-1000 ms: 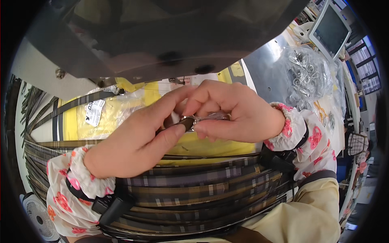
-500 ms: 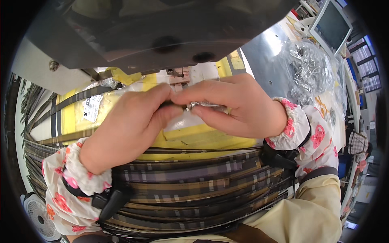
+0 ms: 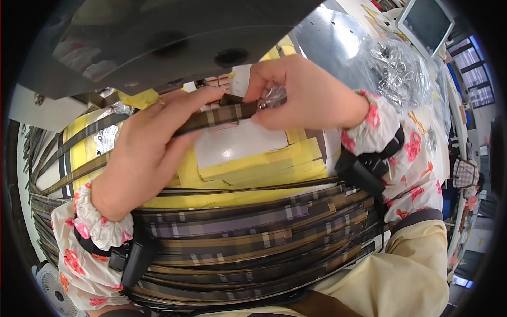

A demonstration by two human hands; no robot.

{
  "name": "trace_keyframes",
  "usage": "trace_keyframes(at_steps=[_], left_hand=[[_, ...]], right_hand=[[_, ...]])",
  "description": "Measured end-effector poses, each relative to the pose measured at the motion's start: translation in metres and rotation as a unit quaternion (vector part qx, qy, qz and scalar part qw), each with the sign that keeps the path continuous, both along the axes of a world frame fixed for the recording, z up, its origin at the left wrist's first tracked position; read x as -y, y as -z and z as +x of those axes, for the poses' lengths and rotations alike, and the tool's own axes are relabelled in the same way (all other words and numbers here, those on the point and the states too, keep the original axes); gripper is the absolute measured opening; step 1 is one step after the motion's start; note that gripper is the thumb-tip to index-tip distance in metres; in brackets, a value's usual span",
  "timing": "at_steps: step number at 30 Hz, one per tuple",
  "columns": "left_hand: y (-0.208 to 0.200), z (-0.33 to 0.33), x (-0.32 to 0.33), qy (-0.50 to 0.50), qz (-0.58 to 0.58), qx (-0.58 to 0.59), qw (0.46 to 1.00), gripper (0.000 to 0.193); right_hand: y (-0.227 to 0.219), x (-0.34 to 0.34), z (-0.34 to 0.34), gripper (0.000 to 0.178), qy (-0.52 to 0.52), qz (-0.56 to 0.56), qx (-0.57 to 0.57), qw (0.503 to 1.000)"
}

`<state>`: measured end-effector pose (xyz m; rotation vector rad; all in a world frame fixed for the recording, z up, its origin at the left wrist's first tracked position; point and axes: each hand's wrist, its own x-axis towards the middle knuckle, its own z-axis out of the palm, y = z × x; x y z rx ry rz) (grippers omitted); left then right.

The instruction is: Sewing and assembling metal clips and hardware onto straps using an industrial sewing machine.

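A brown plaid strap (image 3: 217, 117) runs between my hands under the dark machine head. My left hand (image 3: 140, 145) is closed on it, fingers above and thumb below. My right hand (image 3: 317, 98) pinches a shiny metal snap hook (image 3: 273, 98) at the strap's right end. Whether the strap is threaded through the hook's ring is hidden by my fingers. Just behind the strap lies a small pinkish metal plate (image 3: 219, 82) of the machine. Beneath my hands is a white work plate (image 3: 240, 150) edged with yellow tape.
The dark machine head (image 3: 158, 47) hangs low over my hands. Many plaid straps (image 3: 222, 232) lie across the near edge, and more hang at the left. A clear plastic bag (image 3: 396, 74) of metal hooks sits at right, below a tablet screen (image 3: 425, 26). A white fan (image 3: 53, 288) stands lower left.
My hands have drawn apart; the right has risen with the snap hook. The strap between them now shows, and my left hand has shifted slightly left, fingers extended along it.
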<state>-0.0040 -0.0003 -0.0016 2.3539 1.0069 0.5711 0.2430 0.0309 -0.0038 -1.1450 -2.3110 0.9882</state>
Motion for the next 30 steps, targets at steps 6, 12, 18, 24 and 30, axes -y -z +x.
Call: trace_keyframes(at_steps=[6, 12, 18, 24, 30], left_hand=[[-0.002, -0.009, -0.003, 0.049, -0.034, 0.061, 0.996, 0.032], [-0.002, -0.004, -0.001, 0.045, 0.032, 0.033, 0.998, 0.029], [0.007, -0.004, -0.001, -0.024, 0.101, -0.045, 0.994, 0.041], [0.009, 0.005, 0.0, -0.028, 0.176, -0.138, 0.974, 0.047], [0.007, 0.008, -0.001, -0.024, 0.189, -0.172, 0.966, 0.047]], right_hand=[[0.0, -0.006, 0.001, 0.025, -0.008, -0.037, -0.04, 0.998], [0.003, -0.001, 0.0, 0.02, -0.023, 0.042, -0.036, 0.998], [0.009, -0.009, -0.002, 0.018, 0.012, 0.009, -0.037, 0.999], [0.012, -0.006, -0.002, 0.021, -0.005, 0.08, -0.022, 0.997], [0.018, -0.002, 0.003, 0.022, -0.014, 0.184, -0.019, 0.983]])
